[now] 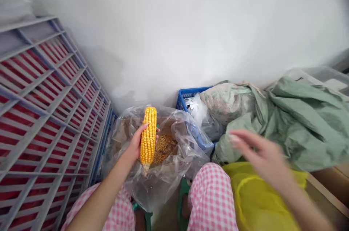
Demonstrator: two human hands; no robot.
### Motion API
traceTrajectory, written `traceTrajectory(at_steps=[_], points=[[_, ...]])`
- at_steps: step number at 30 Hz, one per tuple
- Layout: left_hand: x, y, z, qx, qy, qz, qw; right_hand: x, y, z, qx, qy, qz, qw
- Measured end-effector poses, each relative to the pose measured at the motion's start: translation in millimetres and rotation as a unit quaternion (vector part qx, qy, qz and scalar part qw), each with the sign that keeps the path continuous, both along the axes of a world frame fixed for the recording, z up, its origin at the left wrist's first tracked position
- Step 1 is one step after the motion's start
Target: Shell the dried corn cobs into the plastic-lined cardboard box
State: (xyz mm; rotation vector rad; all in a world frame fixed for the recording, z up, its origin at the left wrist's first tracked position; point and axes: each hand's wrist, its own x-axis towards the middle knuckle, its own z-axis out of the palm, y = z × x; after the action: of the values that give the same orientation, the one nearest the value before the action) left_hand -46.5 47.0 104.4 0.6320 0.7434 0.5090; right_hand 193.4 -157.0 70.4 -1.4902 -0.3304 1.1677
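Observation:
An ear of corn, yellow and full of kernels, stands nearly upright in my left hand, whose fingers wrap round it from behind. Below it is a box lined with a clear plastic bag, with loose corn kernels at the bottom. My right hand is off to the right, blurred by motion, in front of a green cloth sack. Its thumb and index finger stretch out to the left with a gap between them, and nothing shows in them.
A tall grey slatted crate with red behind it stands on the left. A blue basket holds plastic bags by the white wall. To the right lie a green cloth sack and a yellow mesh bag. My checkered knees frame the box.

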Motion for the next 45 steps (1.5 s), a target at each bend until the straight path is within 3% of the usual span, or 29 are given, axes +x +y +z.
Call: traceTrajectory(at_steps=[3, 6, 8, 11, 13, 15, 18, 19, 20, 22, 25, 28, 32, 37, 40, 43, 45], points=[[-1.8, -8.0, 1.4, -0.027, -0.049, -0.033, 0.998, -55.8, 55.1, 8.8, 0.056, 0.023, 0.026, 0.998], [-2.2, -13.0, 3.2, -0.041, 0.009, -0.025, 0.999, -101.4, 109.5, 9.8, 0.110, 0.066, 0.067, 0.989], [-1.0, -14.9, 2.2, -0.023, 0.062, -0.025, 0.997, -118.8, 134.3, 5.1, 0.138, 0.108, 0.096, 0.980], [3.4, -18.2, -3.0, 0.016, 0.090, -0.050, 0.995, -126.8, 150.5, -8.8, 0.129, 0.177, 0.126, 0.968], [7.1, -21.2, -7.0, 0.026, 0.085, -0.068, 0.994, -123.3, 151.8, -16.8, 0.099, 0.193, 0.108, 0.970], [10.2, -23.5, -9.8, 0.037, 0.083, -0.086, 0.992, -113.3, 150.0, -18.5, 0.102, 0.162, 0.040, 0.981], [11.4, -21.5, -13.0, 0.085, 0.114, -0.115, 0.983, -87.4, 143.0, -7.0, 0.173, 0.039, -0.097, 0.979], [10.8, -19.0, -14.6, 0.117, 0.135, -0.120, 0.977, -77.5, 139.0, -0.9, 0.191, -0.021, -0.116, 0.975], [9.9, -15.9, -16.8, 0.158, 0.162, -0.116, 0.967, -68.4, 134.2, 5.2, 0.190, -0.091, -0.103, 0.972], [7.4, -8.6, -22.7, 0.250, 0.231, -0.095, 0.935, -54.8, 123.6, 15.0, 0.154, -0.254, 0.008, 0.955], [4.4, 0.4, -32.5, 0.340, 0.336, -0.076, 0.875, -49.6, 110.9, 19.6, 0.127, -0.439, 0.136, 0.879], [3.7, 3.7, -37.2, 0.380, 0.389, -0.092, 0.834, -54.4, 107.5, 15.2, 0.114, -0.541, 0.180, 0.814], [4.6, 3.0, -34.9, 0.409, 0.406, -0.123, 0.808, -58.2, 110.2, 8.8, 0.106, -0.600, 0.195, 0.769], [4.9, 1.7, -32.5, 0.425, 0.443, -0.138, 0.778, -61.0, 112.3, 7.6, 0.089, -0.609, 0.202, 0.762], [5.5, -0.6, -37.8, 0.420, 0.470, -0.149, 0.762, -63.1, 115.2, 6.1, 0.055, -0.609, 0.240, 0.754], [7.1, -5.3, -50.4, 0.395, 0.475, -0.166, 0.769, -65.7, 119.3, -3.6, 0.024, -0.622, 0.288, 0.728], [8.8, -8.9, -62.1, 0.370, 0.456, -0.180, 0.789, -70.0, 121.1, -17.2, 0.011, -0.611, 0.306, 0.730]])
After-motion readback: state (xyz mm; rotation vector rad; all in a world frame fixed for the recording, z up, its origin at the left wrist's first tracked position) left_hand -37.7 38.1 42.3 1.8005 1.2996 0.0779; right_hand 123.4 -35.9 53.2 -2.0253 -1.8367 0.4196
